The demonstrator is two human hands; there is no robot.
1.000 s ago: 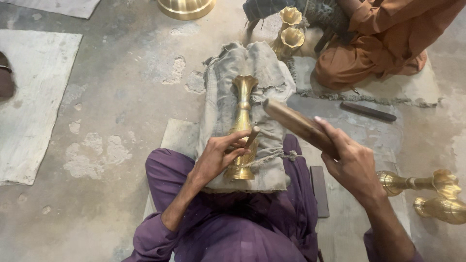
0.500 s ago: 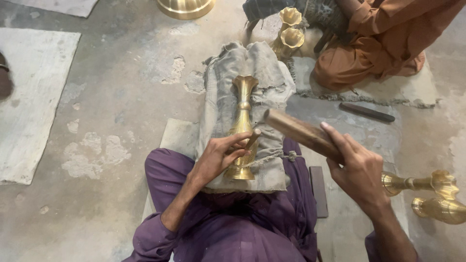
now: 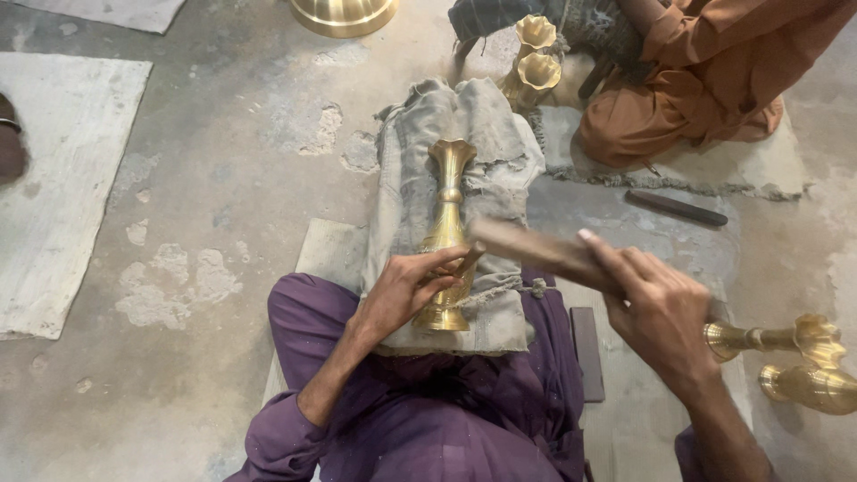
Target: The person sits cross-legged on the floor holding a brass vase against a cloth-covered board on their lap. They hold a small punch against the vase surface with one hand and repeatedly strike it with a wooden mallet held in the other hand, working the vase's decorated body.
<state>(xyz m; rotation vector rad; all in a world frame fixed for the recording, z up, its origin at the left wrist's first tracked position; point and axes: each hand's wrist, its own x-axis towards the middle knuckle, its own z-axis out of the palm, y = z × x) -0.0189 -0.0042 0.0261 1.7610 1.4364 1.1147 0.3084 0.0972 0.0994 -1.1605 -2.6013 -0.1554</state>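
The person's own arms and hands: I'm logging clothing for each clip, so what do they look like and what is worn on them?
Both are bare, with no gloves, rings or watch showing. The left hand comes out of a loose purple sleeve pushed up near the elbow. The right hand has a bare forearm; only a scrap of purple shows at the bottom edge.

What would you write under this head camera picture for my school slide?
Left hand steadies a brass vase on a grey cloth pad while the right hand holds a wooden mallet over it.
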